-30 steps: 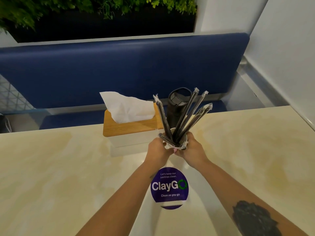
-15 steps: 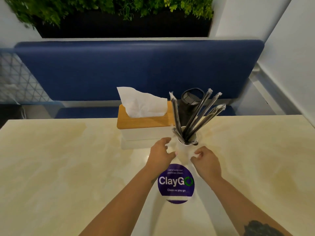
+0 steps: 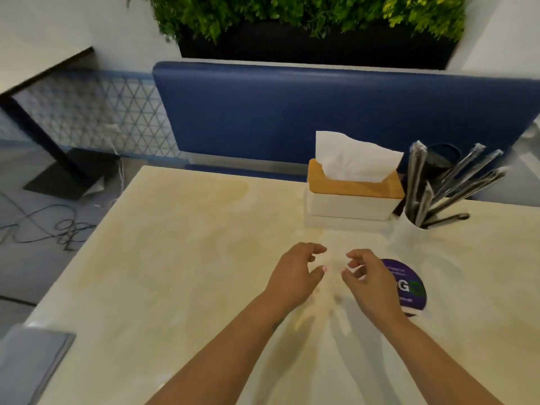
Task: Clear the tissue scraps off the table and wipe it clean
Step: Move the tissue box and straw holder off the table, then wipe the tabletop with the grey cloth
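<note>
— So what does the view take in, biggest first?
— A cream marble table [image 3: 181, 258] before a blue bench [image 3: 321, 112]. Toward its far right a tissue box [image 3: 350, 200] with a wooden lid, one tissue [image 3: 353, 159] standing up from it; just right, a white cup [image 3: 409, 232] of wrapped straws [image 3: 455, 185].
— And the hands?
— Left hand [image 3: 295, 276] and right hand [image 3: 371, 282] hover near each other, fingers loosely curled, gripping nothing. The right partly covers a purple sticker [image 3: 409, 287]. Tissue scraps: none discernible, though the frame is blurred.

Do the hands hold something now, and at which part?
Nothing is held: the left hand and the right hand hover above the table, fingers loosely curled.
</note>
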`<action>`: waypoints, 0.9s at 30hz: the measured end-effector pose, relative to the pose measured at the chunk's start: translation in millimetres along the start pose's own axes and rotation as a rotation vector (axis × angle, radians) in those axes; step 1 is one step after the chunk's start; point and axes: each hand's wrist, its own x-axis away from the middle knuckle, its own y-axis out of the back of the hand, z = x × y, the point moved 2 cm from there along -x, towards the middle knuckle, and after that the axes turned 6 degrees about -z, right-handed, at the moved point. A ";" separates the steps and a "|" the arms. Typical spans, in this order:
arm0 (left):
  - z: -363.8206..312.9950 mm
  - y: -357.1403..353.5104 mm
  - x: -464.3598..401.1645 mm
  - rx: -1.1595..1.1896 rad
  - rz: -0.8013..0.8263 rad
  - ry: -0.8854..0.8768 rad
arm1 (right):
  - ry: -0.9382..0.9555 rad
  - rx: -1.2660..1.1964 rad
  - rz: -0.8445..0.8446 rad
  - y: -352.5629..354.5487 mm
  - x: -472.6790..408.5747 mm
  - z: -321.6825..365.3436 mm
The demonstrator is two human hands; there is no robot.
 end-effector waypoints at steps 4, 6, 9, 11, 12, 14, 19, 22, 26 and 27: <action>41.8 66.9 38.9 -0.029 -0.055 -0.007 | 0.042 -0.082 0.035 -53.3 40.2 47.3; 64.4 98.2 57.2 -0.039 -0.084 0.025 | 0.053 -0.114 0.061 -79.4 57.8 66.7; 100.5 143.2 83.2 -0.064 -0.120 0.076 | 0.062 -0.148 0.113 -118.5 79.9 92.4; 124.1 169.6 97.4 -0.093 -0.154 0.114 | 0.064 -0.159 0.152 -140.9 90.8 107.0; 137.1 182.8 104.9 -0.111 -0.176 0.134 | 0.070 -0.157 0.174 -152.1 95.7 114.5; 159.4 203.9 117.1 -0.160 -0.207 0.172 | 0.088 -0.154 0.215 -168.1 101.9 125.8; 208.4 239.1 143.2 -0.225 -0.269 0.305 | 0.119 -0.136 0.309 -200.0 106.6 143.6; 228.7 254.4 153.1 -0.297 -0.278 0.387 | 0.150 -0.123 0.382 -216.9 104.1 155.3; 249.4 272.3 158.1 -0.360 -0.238 0.443 | 0.191 -0.125 0.439 -237.3 105.2 171.6; 254.4 277.0 159.2 -0.379 -0.221 0.451 | 0.196 -0.117 0.455 -243.5 107.0 175.5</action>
